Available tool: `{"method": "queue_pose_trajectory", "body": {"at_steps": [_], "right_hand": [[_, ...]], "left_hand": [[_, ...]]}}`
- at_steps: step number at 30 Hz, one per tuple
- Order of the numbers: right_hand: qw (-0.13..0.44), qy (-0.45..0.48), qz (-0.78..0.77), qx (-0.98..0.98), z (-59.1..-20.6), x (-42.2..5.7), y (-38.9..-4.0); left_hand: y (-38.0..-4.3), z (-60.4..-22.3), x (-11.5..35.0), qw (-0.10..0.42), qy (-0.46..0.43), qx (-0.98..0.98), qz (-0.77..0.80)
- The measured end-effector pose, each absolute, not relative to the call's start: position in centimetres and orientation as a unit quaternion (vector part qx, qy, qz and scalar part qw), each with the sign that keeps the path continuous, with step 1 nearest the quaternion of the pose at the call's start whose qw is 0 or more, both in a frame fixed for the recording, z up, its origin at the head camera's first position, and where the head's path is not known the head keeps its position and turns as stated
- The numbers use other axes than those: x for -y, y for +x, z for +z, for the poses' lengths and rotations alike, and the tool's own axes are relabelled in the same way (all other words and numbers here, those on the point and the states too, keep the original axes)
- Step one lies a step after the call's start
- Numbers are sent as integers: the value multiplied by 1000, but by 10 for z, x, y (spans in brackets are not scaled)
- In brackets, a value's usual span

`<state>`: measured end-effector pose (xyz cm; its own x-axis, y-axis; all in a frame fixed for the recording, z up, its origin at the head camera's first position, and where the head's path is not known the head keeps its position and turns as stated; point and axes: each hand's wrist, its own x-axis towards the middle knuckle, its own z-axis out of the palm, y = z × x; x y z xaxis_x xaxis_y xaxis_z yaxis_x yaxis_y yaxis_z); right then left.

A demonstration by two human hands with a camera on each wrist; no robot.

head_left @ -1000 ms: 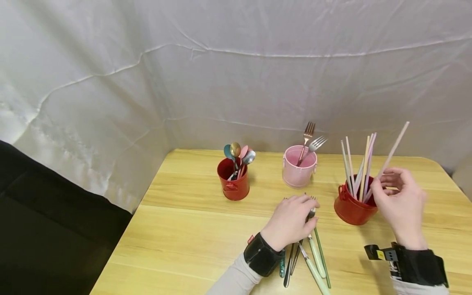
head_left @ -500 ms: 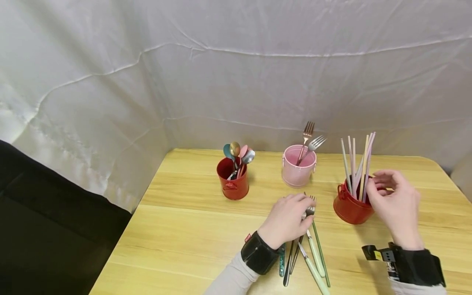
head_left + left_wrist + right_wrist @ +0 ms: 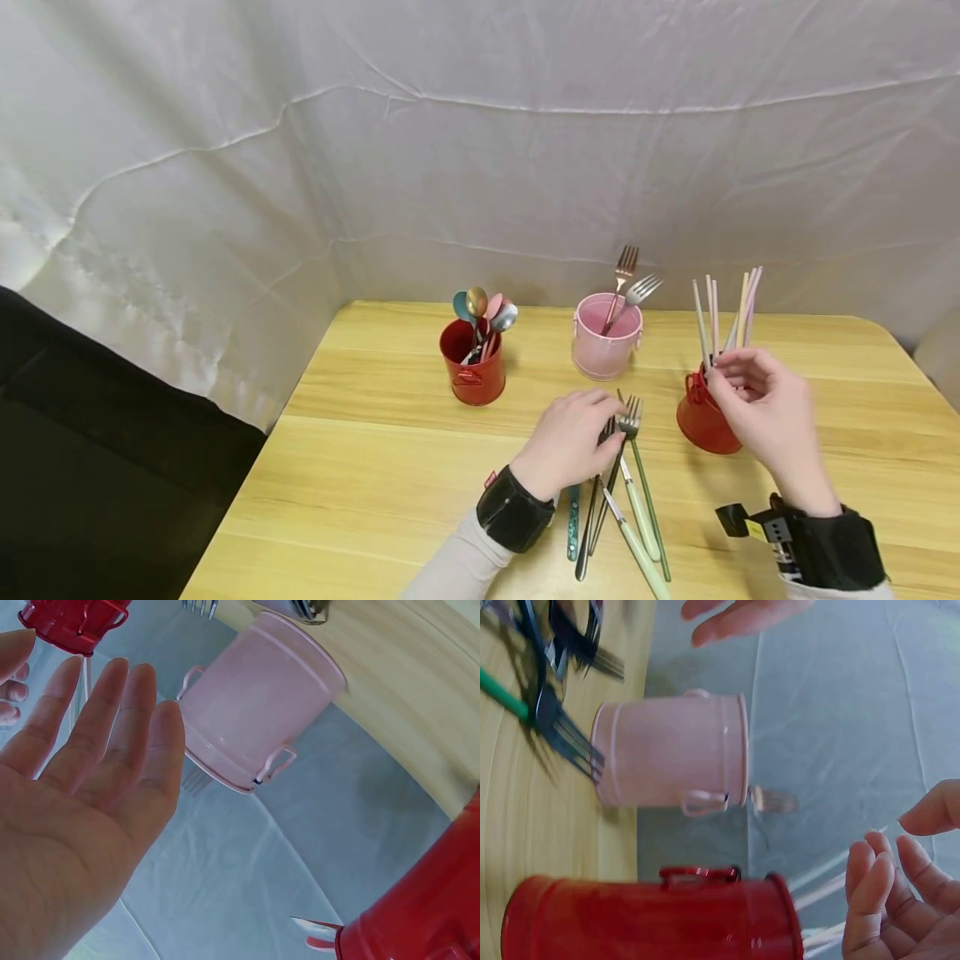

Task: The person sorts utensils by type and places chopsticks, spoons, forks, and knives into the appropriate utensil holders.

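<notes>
My left hand hovers over a loose pile of cutlery, its fingers straight and nothing held in the left wrist view. In that pile lie a silver-headed fork, a light green handle and a teal patterned handle. My right hand is at the rim of the right red bucket, fingers loosely bent. Its thumb and fingertips stand apart in the right wrist view, close to the pastel straws standing in the bucket. My hand hides part of the bucket's opening.
A pink bucket holding two forks stands at the back middle. Left of it, another red bucket holds several spoons. A pale cloth hangs behind the wooden table.
My right hand has let go of a pale straw, which went down into the right red bucket, and has moved left across its rim. My left hand has shifted slightly left, uncovering more of the fork.
</notes>
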<state>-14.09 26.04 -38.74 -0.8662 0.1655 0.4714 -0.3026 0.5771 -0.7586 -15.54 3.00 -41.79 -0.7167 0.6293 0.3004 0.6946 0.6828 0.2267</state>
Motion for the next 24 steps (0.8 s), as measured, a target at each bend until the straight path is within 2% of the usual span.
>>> {"method": "queue_pose_trajectory", "body": {"at_steps": [11,24], "right_hand": [[204,69,427,878,-389,-243,-132],[130,91,378,912,-408,-236,-123]], "left_hand": [[-151,-422,-18,91,-355,920,-140],[-146,-430,4,78,-357,924,-115]]}}
